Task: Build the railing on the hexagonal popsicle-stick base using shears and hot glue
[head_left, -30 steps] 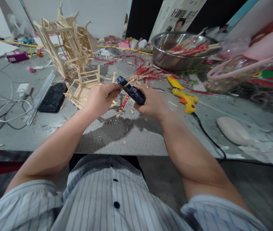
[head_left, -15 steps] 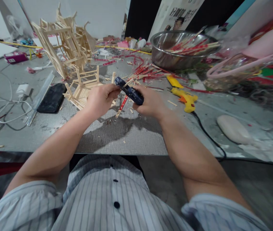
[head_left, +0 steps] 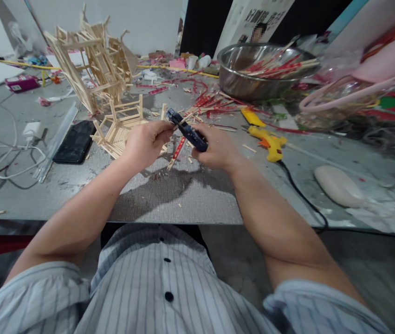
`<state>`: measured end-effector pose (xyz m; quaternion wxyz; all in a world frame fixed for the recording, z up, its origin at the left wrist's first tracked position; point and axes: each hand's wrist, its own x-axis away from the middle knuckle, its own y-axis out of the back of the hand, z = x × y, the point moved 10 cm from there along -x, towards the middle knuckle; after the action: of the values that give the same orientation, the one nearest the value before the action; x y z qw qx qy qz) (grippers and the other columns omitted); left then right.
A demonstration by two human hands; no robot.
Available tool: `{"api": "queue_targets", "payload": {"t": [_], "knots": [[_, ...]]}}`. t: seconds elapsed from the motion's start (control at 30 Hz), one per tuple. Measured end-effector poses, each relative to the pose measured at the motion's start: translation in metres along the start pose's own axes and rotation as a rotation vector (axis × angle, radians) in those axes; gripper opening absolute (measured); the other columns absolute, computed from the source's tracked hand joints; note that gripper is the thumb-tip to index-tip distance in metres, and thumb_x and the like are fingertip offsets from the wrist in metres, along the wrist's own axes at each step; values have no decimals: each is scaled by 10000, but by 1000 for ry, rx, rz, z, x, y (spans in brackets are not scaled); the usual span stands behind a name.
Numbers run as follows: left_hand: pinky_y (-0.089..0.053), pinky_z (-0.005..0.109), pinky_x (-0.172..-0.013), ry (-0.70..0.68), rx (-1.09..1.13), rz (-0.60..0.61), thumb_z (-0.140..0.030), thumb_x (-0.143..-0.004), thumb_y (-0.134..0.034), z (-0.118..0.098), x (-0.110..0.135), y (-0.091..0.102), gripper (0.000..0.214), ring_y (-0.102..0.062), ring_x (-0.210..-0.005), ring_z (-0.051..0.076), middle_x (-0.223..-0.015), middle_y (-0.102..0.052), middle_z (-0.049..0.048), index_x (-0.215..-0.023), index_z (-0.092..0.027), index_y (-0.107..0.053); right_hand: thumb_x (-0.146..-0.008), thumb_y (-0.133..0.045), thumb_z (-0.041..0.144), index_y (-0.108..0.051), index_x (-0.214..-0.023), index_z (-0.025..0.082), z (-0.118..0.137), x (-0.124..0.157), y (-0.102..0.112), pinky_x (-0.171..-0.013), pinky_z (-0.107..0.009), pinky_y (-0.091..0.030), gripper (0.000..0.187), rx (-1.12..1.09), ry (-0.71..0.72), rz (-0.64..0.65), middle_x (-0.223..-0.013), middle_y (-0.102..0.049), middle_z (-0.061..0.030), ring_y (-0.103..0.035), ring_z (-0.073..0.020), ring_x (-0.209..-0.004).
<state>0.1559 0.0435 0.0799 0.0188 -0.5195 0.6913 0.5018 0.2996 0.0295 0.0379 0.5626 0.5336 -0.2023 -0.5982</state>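
Large black characters are printed on the white poster board [head_left: 253, 14] standing behind the far edge of the grey tabletop [head_left: 183, 195], but cropped and illegible. A white label on the small magenta box [head_left: 21, 82] near the far left corner is too small to be read.

Left hand [head_left: 145, 144], right hand [head_left: 218, 149], both clenched

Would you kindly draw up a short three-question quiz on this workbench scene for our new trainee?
1. True or false: the yellow glue gun lies on the table, in neither hand.
2. What does the right hand grip? A) a phone B) a dark blue cutter C) a spoon
3. Which hand pinches the thin wooden stick at the cutter's tip?

Key: 1 true; 2 B; 3 the left hand.
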Motion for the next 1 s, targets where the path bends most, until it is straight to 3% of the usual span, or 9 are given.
{"api": "queue_targets", "payload": {"t": [0.33,0.63,1.0], "knots": [[-461,230,-650,-17,-10,1,-228,-876,-519,0,1,1,250,-629,-674,131,-726,-715,9,-975,-188,-744,-665,-567,202,-574,-1215,268,1,0,0,-839,-463,-501,554,8,-10,17,-1148,-687,-85,-645,-318,-1011],[-425,235,-599,-15,27,-32,-231,-876,-535,0,1,0,227,-598,-635,128,-693,-687,8,-951,-177,-742,-676,-546,211,-609,-1032,224,8,2,5,-716,-370,-446,362,89,-27,-24,-970,-699,-83,-638,-281,-873],[-399,233,-582,15,24,-107,-217,-867,-594,2,5,-1,125,-557,-619,114,-665,-641,0,-907,-165,-700,-750,-522,291,-589,-898,214,10,4,-2,-648,-344,-380,180,109,-61,-16,-838,-661,-86,-582,-239,-750]]}}
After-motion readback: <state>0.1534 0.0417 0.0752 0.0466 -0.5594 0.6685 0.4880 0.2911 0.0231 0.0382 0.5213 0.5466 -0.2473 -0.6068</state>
